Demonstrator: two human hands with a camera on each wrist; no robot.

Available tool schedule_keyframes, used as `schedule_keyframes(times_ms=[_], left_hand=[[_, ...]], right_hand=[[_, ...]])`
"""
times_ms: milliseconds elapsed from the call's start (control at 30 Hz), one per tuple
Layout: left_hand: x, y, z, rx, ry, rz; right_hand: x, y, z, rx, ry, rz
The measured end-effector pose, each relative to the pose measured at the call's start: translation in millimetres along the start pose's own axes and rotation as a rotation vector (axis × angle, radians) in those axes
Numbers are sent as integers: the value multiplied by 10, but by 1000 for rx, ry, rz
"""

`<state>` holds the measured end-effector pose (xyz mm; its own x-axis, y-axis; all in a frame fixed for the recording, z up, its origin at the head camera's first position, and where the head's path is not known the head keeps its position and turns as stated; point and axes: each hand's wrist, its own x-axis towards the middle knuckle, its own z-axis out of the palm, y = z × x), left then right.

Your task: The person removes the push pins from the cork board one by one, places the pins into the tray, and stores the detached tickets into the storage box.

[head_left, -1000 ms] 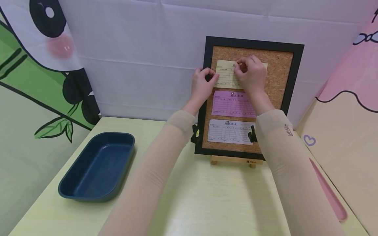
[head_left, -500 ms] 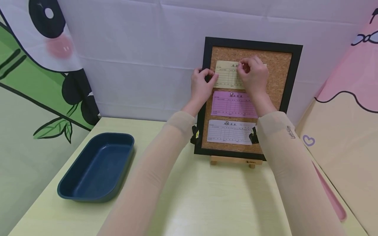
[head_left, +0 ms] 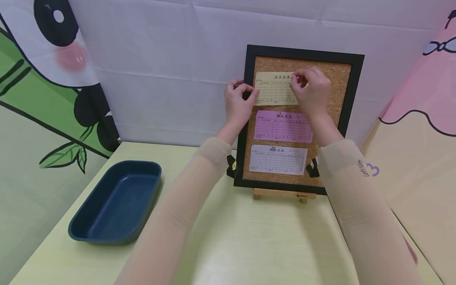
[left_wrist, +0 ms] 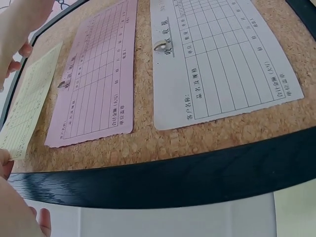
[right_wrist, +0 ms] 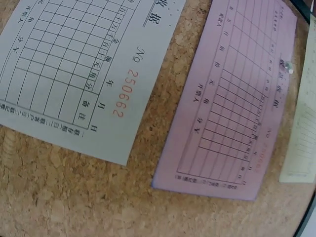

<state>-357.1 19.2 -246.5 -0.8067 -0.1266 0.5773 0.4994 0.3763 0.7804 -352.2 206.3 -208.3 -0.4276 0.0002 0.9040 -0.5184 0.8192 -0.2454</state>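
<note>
A yellow receipt slip (head_left: 272, 89) lies against the upper part of the corkboard (head_left: 340, 91). My left hand (head_left: 238, 99) pinches its left edge, also seen in the left wrist view, where the yellow slip (left_wrist: 32, 94) stands at far left. My right hand (head_left: 313, 89) covers the slip's right part. Its thumb and forefinger meet at the top edge, seemingly on a small pin mostly hidden by the fingertips. Below, a pink receipt slip (head_left: 283, 128) and a white receipt slip (head_left: 278, 160) are each fixed by a pin near the top.
The black frame (head_left: 303, 50) of the board stands on a small wooden easel (head_left: 281, 193) on the pale table (head_left: 249, 241). To the left sits a dark blue tray (head_left: 80, 233). A pink object (head_left: 410, 250) shows partly behind my right forearm.
The yellow slip has shifted left and slightly up with my left hand. My right hand has slid to the right along its top edge.
</note>
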Motion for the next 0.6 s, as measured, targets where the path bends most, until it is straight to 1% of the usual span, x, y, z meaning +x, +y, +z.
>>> schedule_keyframes(times_ms=[167, 267, 467, 533, 600], left_hand=[[-35, 25, -71, 13, 5, -5], [-45, 28, -113, 34, 8, 4], [-36, 44, -237, 53, 33, 88], [-28, 48, -284, 52, 39, 109], [-23, 49, -325, 60, 44, 119]], right_hand=[[-1, -59, -115, 20, 20, -12], [-2, -75, -201, 24, 23, -40], [4, -69, -411, 66, 59, -99], [7, -70, -479, 79, 73, -116], [5, -75, -539, 93, 89, -111]])
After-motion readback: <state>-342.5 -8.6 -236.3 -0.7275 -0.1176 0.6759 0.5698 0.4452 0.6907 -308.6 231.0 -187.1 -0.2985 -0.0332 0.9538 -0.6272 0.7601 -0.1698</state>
